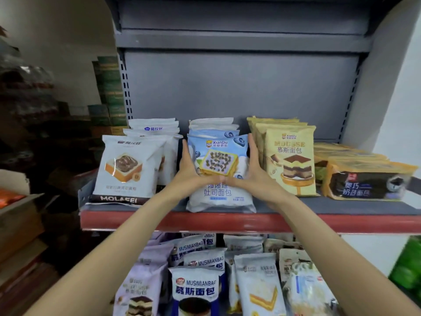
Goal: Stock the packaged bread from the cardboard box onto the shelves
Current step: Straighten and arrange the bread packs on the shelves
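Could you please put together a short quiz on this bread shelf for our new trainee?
1. True or false: both hands, the left hand and the right hand, touch the light blue XianDu toast bread packet.
2. Which stands directly right of that packet? A) white MOLAFEI bread packet B) yellow MOUSSE bread packet C) purple packet
3. Fill in: the front edge strip of the shelf bearing these packets is coloured ____.

Key: 1 true; 2 B; 3 red.
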Action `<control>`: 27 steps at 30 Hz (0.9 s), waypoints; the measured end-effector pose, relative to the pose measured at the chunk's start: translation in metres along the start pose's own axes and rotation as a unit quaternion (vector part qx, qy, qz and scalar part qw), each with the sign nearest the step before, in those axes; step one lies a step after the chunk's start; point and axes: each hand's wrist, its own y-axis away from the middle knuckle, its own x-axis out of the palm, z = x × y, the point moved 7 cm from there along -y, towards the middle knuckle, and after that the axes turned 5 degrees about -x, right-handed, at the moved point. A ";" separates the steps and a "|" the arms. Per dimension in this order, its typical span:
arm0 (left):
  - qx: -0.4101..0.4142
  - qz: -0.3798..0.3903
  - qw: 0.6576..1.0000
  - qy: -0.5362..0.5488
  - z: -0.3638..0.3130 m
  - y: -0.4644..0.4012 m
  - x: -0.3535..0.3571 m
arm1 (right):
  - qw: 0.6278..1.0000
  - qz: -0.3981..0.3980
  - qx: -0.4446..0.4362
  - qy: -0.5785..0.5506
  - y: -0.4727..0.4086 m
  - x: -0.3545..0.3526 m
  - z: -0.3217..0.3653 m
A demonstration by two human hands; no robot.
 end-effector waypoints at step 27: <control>-0.007 0.044 0.999 -0.027 0.016 -0.013 -0.006 | 0.999 -0.021 0.015 -0.048 -0.004 0.007 -0.006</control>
